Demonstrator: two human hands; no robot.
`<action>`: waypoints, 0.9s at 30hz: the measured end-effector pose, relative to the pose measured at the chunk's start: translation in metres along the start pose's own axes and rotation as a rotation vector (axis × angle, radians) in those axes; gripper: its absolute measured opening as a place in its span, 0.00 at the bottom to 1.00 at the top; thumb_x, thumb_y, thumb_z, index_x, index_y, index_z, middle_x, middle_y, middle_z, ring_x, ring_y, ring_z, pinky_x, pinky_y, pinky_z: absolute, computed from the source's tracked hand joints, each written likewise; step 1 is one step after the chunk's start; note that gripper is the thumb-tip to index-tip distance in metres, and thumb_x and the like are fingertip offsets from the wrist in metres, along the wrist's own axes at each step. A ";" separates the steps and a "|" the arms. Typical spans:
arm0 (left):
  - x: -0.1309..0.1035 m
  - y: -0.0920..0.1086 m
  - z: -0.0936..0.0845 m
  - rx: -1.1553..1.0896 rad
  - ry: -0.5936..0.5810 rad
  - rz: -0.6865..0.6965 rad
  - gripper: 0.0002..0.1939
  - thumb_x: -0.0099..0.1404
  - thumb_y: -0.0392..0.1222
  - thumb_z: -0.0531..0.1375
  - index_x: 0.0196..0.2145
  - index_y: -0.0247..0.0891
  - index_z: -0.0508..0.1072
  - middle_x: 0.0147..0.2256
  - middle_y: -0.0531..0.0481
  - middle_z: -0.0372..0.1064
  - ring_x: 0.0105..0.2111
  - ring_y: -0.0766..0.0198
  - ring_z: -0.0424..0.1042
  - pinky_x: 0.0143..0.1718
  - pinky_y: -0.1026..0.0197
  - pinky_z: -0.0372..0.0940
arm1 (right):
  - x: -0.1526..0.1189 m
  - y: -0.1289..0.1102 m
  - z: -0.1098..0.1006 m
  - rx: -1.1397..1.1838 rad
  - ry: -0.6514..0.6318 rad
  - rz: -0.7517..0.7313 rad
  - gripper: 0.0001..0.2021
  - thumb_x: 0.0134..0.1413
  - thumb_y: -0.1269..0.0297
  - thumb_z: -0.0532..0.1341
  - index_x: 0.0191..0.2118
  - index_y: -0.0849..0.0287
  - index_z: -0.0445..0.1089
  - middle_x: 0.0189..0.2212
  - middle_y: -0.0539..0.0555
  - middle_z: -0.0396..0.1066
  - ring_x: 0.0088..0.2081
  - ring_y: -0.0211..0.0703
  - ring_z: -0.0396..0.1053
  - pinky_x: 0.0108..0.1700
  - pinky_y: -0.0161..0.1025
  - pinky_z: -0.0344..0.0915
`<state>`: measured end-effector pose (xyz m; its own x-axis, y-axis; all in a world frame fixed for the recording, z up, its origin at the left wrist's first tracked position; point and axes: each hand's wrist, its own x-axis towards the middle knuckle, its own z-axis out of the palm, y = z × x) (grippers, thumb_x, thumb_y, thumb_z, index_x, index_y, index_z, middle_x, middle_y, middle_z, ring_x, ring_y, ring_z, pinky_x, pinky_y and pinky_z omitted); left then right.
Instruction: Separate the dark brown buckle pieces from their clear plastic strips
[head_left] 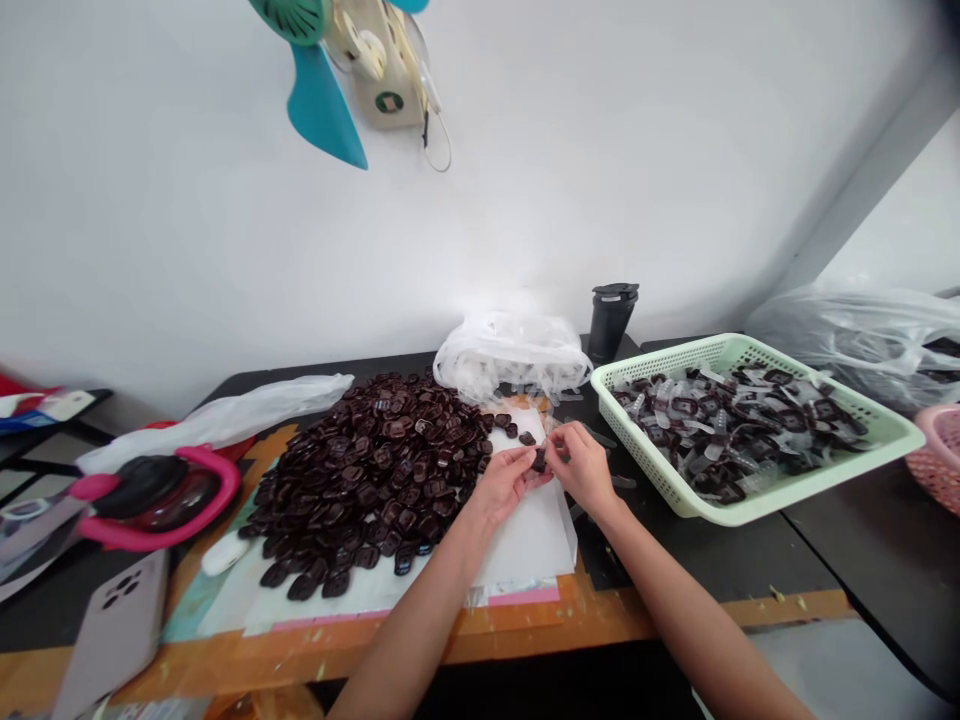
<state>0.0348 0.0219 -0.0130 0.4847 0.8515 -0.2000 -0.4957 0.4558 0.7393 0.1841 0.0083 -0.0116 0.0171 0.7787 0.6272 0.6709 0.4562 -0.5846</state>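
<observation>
Brown plastic-looking piece [539, 461] is sitting pinched in the left hand [511, 477], just above some white paper [525, 540]. Right hand [576, 460] is meeting it there, fingers drawn in close, though I can't tell if it's actually gripping anything. Huge pile [382, 470] of similar bits is sprawling off to the left, and a green basket [646, 455] loaded with brown and clear parts [759, 482] is standing on the worktop [712, 560] to the right.

A small workshop: a heap of small, glossy dark-brown plastic pieces [382, 470] covers the left of a black, tape-edged worktop [750, 560], a pale-green perforated plastic basket [637, 445] of similar pieces at right.
</observation>
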 end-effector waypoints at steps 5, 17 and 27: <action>-0.002 -0.002 0.000 -0.004 0.000 -0.019 0.15 0.54 0.39 0.68 0.38 0.28 0.76 0.33 0.43 0.75 0.31 0.64 0.73 0.40 0.58 0.70 | 0.004 0.000 -0.005 0.217 0.032 0.196 0.05 0.56 0.64 0.57 0.33 0.58 0.68 0.29 0.53 0.67 0.27 0.38 0.64 0.27 0.34 0.64; 0.002 0.002 -0.005 -0.054 0.160 0.121 0.17 0.51 0.40 0.70 0.39 0.33 0.74 0.33 0.48 0.74 0.28 0.68 0.73 0.35 0.65 0.69 | 0.005 -0.003 -0.003 1.221 -0.359 0.809 0.15 0.45 0.56 0.68 0.37 0.61 0.76 0.28 0.52 0.75 0.24 0.32 0.71 0.28 0.30 0.71; 0.002 0.000 0.000 0.090 0.201 0.236 0.17 0.46 0.40 0.72 0.34 0.33 0.76 0.30 0.49 0.73 0.30 0.67 0.72 0.39 0.61 0.68 | 0.003 0.004 0.004 1.274 -0.339 1.026 0.08 0.41 0.65 0.71 0.24 0.64 0.73 0.19 0.52 0.73 0.17 0.31 0.68 0.21 0.26 0.68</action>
<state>0.0359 0.0236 -0.0134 0.2081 0.9691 -0.1327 -0.5073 0.2229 0.8324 0.1840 0.0137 -0.0140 -0.2260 0.9304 -0.2886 -0.5107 -0.3654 -0.7783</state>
